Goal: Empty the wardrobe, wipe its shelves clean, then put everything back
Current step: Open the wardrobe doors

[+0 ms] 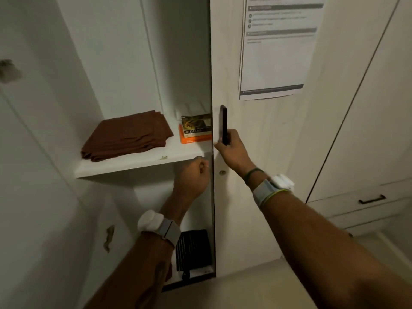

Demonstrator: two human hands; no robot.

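The wardrobe stands with its left side open. On its white shelf [138, 163] lie a folded brown cloth [127, 134] and, to the right, a dark book [196, 126] stacked on an orange book [195, 138]. My right hand [231, 150] grips the black vertical handle [223, 121] of the right door [256, 175], which is shut. My left hand [196, 175] is curled into a fist just below the shelf's front edge, close to that door's edge. Whether the fist holds anything is hidden.
A black ribbed object [192, 248] lies in the lower compartment. The open left door [33, 152] has chipped patches. A printed notice [276, 47] is stuck on the right door. A drawer with a black handle [371, 199] is at the right, and a beige surface [245, 288] lies below.
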